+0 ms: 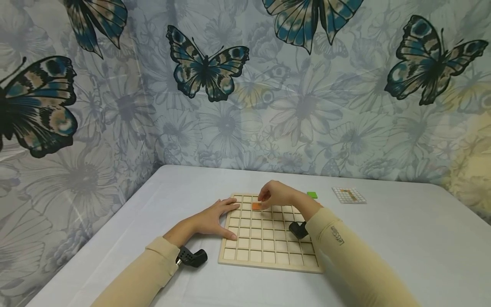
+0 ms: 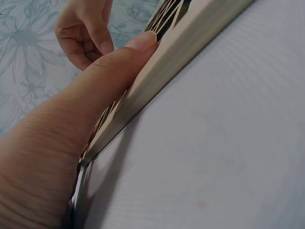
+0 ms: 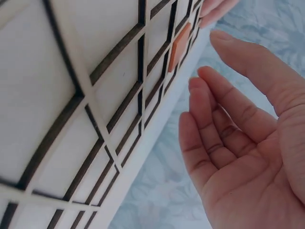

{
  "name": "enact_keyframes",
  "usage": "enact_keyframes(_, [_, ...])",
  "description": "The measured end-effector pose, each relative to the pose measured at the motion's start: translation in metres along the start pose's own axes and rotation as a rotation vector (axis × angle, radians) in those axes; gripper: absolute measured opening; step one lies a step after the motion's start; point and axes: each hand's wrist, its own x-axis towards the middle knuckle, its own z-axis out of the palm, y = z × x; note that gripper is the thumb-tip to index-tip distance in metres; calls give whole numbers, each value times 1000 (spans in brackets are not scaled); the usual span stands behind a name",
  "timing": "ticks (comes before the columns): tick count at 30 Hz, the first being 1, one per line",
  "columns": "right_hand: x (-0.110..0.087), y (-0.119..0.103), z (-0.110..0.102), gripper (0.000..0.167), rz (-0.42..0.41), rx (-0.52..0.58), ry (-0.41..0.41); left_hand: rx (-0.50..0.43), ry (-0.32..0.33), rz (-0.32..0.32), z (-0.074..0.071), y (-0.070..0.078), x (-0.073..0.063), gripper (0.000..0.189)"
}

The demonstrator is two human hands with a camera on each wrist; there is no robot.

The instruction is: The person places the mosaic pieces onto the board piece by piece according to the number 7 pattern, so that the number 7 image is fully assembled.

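A wooden grid board (image 1: 268, 267) with square cells lies on the table. One orange square tile (image 1: 256, 206) is in a cell near its far edge; in the right wrist view the tile (image 3: 178, 46) stands a little proud of the grid. My right hand (image 1: 278, 194) hovers just beside that tile, fingers loosely bent and thumb apart, holding nothing. At the board's left edge rests my left hand (image 1: 209, 217), fingers spread. Its thumb (image 2: 143, 40) presses on the rim in the left wrist view.
Behind the right wrist lies a green square tile (image 1: 312, 195). Farther right is a small white grid card (image 1: 349, 195) with a brown-orange pattern. A white cloth (image 1: 184, 183) covers the table, and a butterfly-print curtain (image 1: 299, 106) hangs behind it.
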Motion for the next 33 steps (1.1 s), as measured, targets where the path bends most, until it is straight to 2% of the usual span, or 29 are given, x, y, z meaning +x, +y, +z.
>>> enact_keyframes(14, [-32, -1, -11, 30, -68, 46, 24, 0, 11, 26, 1, -1, 0, 96])
enact_keyframes(33, [-88, 14, -16, 40, 3, 114, 94, 12, 16, 30, 3, -3, 1, 96])
